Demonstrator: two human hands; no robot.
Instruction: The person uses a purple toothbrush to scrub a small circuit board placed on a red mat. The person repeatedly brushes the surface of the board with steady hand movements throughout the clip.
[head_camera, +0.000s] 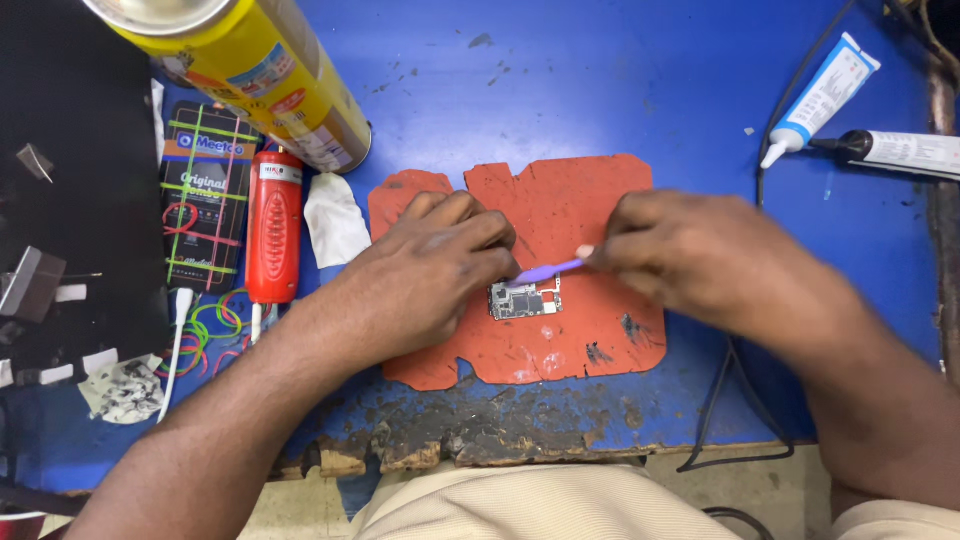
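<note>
1. Leftmost on my blue-topped bench (640, 90) lies one tall yellow spray can (250, 70); below it sit one dark flat printed packet (205, 205) and one red cylindrical tool (273, 230).
2. Next, my left hand (440, 265) curls down, fingertips pinning the one small grey circuit board (523, 300) onto the one torn orange rubber mat (560, 200).
3. My right hand (690, 250) pinches one slim purple plastic tool (548, 271), its tip meeting the board.
4. I judge I am working at the board's edge; the next move needs gentle, steady pressure.
5. Far right lie two glue tubes: one white-and-blue (822, 98), one black-nozzled (895, 150).
</note>
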